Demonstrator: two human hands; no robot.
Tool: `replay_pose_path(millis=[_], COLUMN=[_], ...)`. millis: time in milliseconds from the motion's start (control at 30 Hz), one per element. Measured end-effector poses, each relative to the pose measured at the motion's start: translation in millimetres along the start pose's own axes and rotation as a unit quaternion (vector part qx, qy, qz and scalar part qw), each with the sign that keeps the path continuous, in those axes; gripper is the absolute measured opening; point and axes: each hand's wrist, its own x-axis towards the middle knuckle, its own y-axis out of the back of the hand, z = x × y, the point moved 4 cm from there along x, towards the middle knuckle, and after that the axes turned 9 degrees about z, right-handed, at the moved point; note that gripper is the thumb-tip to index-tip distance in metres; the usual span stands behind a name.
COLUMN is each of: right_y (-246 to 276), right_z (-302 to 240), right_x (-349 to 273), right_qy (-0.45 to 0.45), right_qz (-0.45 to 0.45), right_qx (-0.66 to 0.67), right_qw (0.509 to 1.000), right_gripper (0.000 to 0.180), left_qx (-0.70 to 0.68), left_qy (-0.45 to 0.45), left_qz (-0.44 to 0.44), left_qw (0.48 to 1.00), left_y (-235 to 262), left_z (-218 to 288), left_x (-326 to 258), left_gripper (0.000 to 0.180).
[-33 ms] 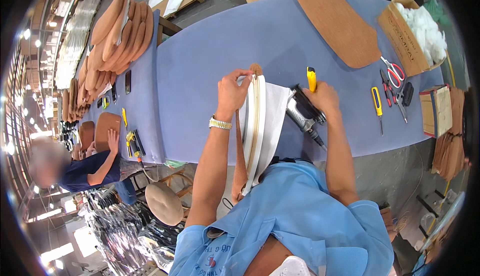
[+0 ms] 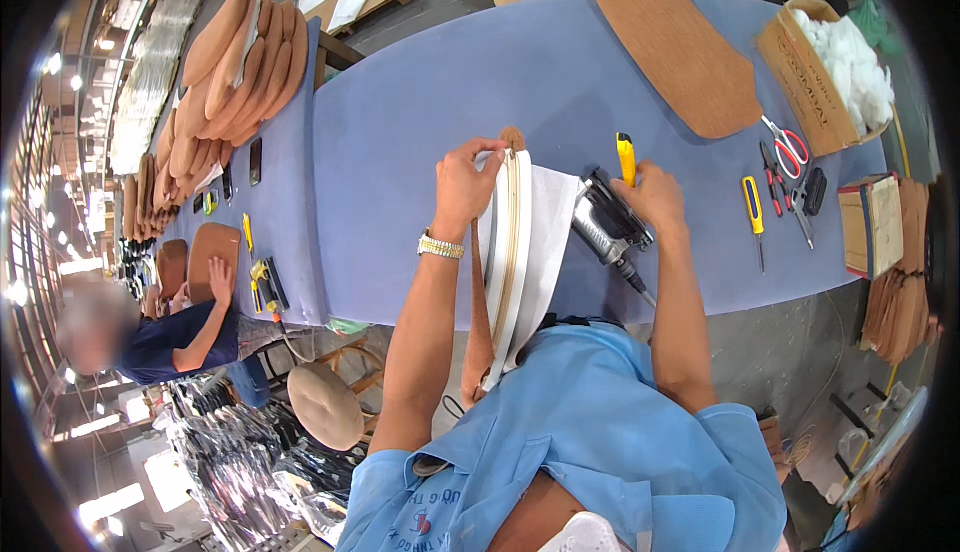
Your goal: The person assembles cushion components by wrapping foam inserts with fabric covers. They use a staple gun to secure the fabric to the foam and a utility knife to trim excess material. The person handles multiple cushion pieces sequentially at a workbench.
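My left hand (image 2: 468, 184), with a watch on its wrist, pinches the far brown end of a long zippered fabric cover (image 2: 515, 242). White edging runs beside its zipper, and a white flap spreads to the right. The near end reaches my lap, where a brown side hangs down. My right hand (image 2: 655, 197) is closed round the lower part of a yellow utility knife (image 2: 626, 157), whose black-tipped end points away from me; the fingertips are partly hidden. Just left of that hand, a silver and black staple gun (image 2: 605, 222) lies on the blue table (image 2: 400, 102), its hose toward me.
A brown cushion panel (image 2: 680, 52) lies at the far right. Near it are red-handled scissors (image 2: 790, 152), a yellow screwdriver (image 2: 753, 207), pliers (image 2: 770, 177) and a carton of white stuffing (image 2: 810, 102). Brown cushions (image 2: 250, 72) are piled left; a co-worker (image 2: 180, 337) sits there.
My right hand and the yellow utility knife have shifted very slightly to the right. My left hand keeps the same hold on the zippered cover.
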Motion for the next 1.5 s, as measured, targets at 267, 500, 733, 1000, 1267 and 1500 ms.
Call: replay_pose_path(millis=[267,500,733,1000,1267,1500], right_y=[12,-25,-29,-66,-39,-33], right_z=[-119,-144,-148,-117,-103,61], right_x=[-16,-20,-21,12,13,51], right_qy=[0.206,0.234,0.256,0.037,0.082,-0.052], right_qz=[0.064,0.101,0.155,-0.106,-0.028,0.187], right_qx=[0.361,0.294,0.220,0.450,0.418,0.072], right_qw=[0.907,0.921,0.928,0.886,0.904,0.978], right_gripper=[0.020,0.014,0.011,0.022,0.025,0.052], left_qx=[-0.013,-0.011,0.000,0.010,0.059,0.114], left_qy=[-0.046,-0.002,-0.018,-0.008,-0.117,-0.139], left_qz=[0.006,-0.004,0.005,0.000,0.028,0.009], left_qw=[0.999,1.000,1.000,1.000,0.991,0.984], left_y=[-8,-9,-14,-17,-21,-16], left_z=[0,8,7,10,8,30], left_x=[9,5,3,-2,-1,1], left_gripper=[0.022,0.022,0.021,0.020,0.021,0.020])
